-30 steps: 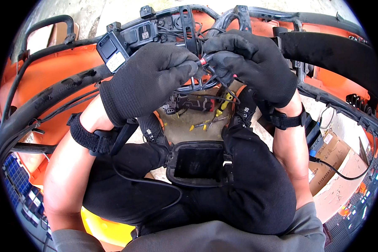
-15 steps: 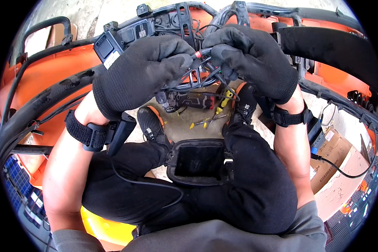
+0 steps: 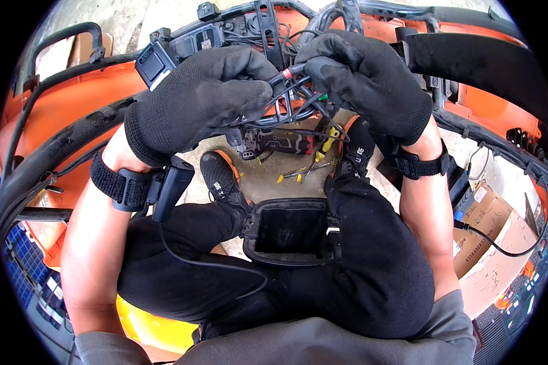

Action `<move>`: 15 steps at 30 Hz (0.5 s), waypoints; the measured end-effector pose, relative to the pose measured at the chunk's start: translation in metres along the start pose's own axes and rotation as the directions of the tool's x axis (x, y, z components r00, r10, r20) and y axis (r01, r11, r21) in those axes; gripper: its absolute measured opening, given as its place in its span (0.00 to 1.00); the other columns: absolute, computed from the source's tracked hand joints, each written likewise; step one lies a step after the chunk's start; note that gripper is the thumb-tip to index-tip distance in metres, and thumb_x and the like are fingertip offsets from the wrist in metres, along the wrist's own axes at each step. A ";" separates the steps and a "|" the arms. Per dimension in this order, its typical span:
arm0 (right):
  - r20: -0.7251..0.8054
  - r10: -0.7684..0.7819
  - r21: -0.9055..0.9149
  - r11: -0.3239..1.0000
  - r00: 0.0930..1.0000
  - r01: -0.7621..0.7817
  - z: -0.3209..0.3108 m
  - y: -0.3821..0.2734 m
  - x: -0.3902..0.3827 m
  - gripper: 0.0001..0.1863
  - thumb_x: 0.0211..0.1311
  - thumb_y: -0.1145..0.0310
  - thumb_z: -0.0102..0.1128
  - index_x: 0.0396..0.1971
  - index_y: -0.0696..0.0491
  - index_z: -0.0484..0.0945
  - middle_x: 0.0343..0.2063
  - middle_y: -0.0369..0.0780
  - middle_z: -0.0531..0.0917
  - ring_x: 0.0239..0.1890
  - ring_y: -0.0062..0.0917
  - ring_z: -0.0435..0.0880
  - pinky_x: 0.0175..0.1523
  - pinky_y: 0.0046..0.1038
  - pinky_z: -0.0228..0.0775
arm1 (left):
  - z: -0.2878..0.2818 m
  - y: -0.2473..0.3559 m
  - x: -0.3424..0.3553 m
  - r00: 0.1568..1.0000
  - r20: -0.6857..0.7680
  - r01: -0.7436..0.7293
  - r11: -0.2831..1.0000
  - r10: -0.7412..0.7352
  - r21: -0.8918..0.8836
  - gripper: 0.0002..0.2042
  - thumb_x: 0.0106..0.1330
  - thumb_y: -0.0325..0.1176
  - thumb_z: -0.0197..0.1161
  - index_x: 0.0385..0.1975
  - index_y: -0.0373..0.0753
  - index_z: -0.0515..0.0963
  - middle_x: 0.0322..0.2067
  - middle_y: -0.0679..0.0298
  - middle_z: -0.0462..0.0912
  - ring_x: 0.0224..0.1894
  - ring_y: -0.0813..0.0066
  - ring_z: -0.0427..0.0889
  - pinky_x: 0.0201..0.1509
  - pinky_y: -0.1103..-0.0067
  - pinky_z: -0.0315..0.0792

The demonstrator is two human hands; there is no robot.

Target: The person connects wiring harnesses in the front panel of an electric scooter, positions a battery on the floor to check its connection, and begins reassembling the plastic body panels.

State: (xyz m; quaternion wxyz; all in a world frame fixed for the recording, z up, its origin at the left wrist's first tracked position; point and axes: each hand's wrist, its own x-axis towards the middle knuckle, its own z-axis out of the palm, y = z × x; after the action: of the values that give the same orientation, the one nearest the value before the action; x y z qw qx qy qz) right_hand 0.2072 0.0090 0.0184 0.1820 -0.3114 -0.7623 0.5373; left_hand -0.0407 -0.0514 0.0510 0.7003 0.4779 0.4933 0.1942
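Both my hands wear black knit work gloves and meet over the middle of an orange vehicle's tube frame. A black cable connector with a red band [image 3: 287,73] runs between them. My left hand [image 3: 210,97] pinches its left end between thumb and fingers. On the other end, the fingers of my right hand [image 3: 362,82] are closed. Thin black cables [image 3: 315,108] hang below the connector, with a small green piece [image 3: 323,97] among them. Behind my left hand a black box-shaped module [image 3: 156,64] is fixed to the frame.
On the floor between my shoes lie a black and red power tool [image 3: 280,143], a yellow-handled screwdriver [image 3: 330,140] and yellow scraps. A black open case [image 3: 292,231] sits between my legs. To the right stands a cardboard box [image 3: 490,225]; a black curved panel [image 3: 475,67] juts out above it.
My left hand has shifted slightly left and my right slightly up, so more of the connector shows between them. Both keep hold of it.
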 end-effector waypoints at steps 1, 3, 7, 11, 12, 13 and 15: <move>0.002 0.006 -0.009 1.000 1.000 -0.006 0.000 0.001 0.000 0.14 0.71 0.67 0.56 0.50 0.60 0.79 0.34 0.34 0.83 0.35 0.11 0.78 0.39 0.17 0.71 | -0.001 -0.002 0.002 0.999 -0.015 -0.040 0.994 0.041 0.098 0.15 0.69 0.36 0.59 0.50 0.34 0.78 0.29 0.75 0.74 0.30 0.90 0.67 0.33 0.88 0.63; 0.005 0.019 -0.026 0.999 1.000 -0.019 0.000 0.002 0.001 0.14 0.72 0.68 0.56 0.49 0.59 0.79 0.32 0.33 0.82 0.35 0.11 0.77 0.39 0.17 0.70 | -0.002 -0.005 0.005 0.991 -0.034 -0.112 0.950 0.127 0.292 0.14 0.69 0.35 0.59 0.49 0.34 0.78 0.30 0.74 0.75 0.32 0.89 0.68 0.35 0.87 0.65; -0.003 0.056 0.006 0.998 0.998 -0.056 0.002 -0.001 0.000 0.12 0.72 0.67 0.55 0.47 0.58 0.80 0.29 0.31 0.80 0.32 0.10 0.75 0.37 0.16 0.68 | 0.001 -0.005 0.003 0.980 -0.081 -0.144 0.929 0.181 0.341 0.13 0.69 0.36 0.60 0.45 0.33 0.80 0.32 0.71 0.77 0.33 0.87 0.70 0.38 0.85 0.67; -0.032 0.044 0.001 0.999 0.999 -0.044 0.005 0.002 -0.001 0.11 0.72 0.66 0.56 0.45 0.57 0.81 0.27 0.30 0.78 0.30 0.10 0.74 0.36 0.16 0.67 | 0.003 -0.006 0.003 0.964 -0.107 -0.170 0.877 0.242 0.449 0.13 0.68 0.36 0.61 0.43 0.32 0.81 0.31 0.69 0.77 0.33 0.84 0.72 0.39 0.83 0.69; -0.033 0.056 0.018 0.998 0.998 -0.056 0.006 0.000 -0.001 0.11 0.72 0.66 0.56 0.45 0.57 0.81 0.27 0.30 0.78 0.29 0.10 0.74 0.35 0.16 0.67 | 0.003 -0.006 0.003 0.962 -0.110 -0.168 0.858 0.250 0.485 0.13 0.68 0.36 0.61 0.43 0.32 0.81 0.31 0.69 0.77 0.33 0.83 0.72 0.39 0.82 0.69; -0.031 0.051 0.009 0.999 0.998 -0.050 0.006 -0.001 0.000 0.11 0.72 0.65 0.56 0.45 0.57 0.81 0.26 0.30 0.78 0.29 0.10 0.74 0.35 0.16 0.67 | 0.004 -0.006 0.002 0.961 -0.118 -0.165 0.861 0.250 0.480 0.13 0.68 0.37 0.61 0.43 0.32 0.81 0.31 0.68 0.77 0.33 0.83 0.72 0.39 0.82 0.69; -0.029 0.039 -0.007 0.999 0.999 -0.039 0.005 -0.002 0.001 0.11 0.72 0.65 0.56 0.44 0.57 0.81 0.26 0.30 0.78 0.28 0.11 0.74 0.34 0.15 0.67 | 0.004 -0.005 0.000 0.959 -0.134 -0.160 0.868 0.250 0.471 0.14 0.68 0.37 0.61 0.43 0.32 0.81 0.31 0.68 0.77 0.33 0.83 0.72 0.38 0.82 0.69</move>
State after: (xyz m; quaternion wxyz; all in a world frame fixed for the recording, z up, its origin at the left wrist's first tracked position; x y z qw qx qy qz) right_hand 0.2025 0.0056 0.0179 0.1813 -0.3345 -0.7554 0.5334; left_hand -0.0384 -0.0562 0.0468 0.4937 0.6576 0.5358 0.1916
